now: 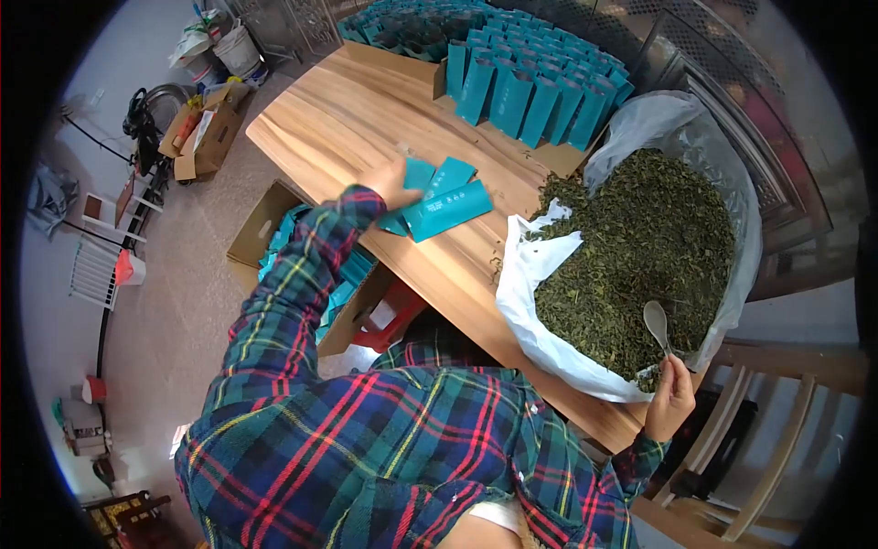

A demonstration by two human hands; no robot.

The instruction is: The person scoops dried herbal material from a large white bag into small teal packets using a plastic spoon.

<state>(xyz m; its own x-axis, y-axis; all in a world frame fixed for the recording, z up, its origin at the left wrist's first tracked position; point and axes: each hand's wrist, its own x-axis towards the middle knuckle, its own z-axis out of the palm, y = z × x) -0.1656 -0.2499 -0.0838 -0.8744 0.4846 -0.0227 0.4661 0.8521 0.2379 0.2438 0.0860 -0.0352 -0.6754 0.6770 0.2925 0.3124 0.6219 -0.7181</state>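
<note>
My right hand (671,399) is closed round the handle of a pale spoon (656,322), whose bowl is held over a heap of dried green leaves (631,256). The leaves lie in a large white plastic bag (521,306) with its mouth spread wide. At the table's left edge my left hand (389,183) is smeared by motion, its fingers against or over several flat teal packets (453,209). These packets overlap one another on the wooden table (334,114), with pale lettering on their faces.
Many upright teal pouches (512,101) stand in rows in cardboard at the table's far end. Below the left edge, a cardboard box (251,233) holds more teal packets. A red stool (395,311) shows under the table. Another carton (203,151) and buckets (240,53) stand on the floor.
</note>
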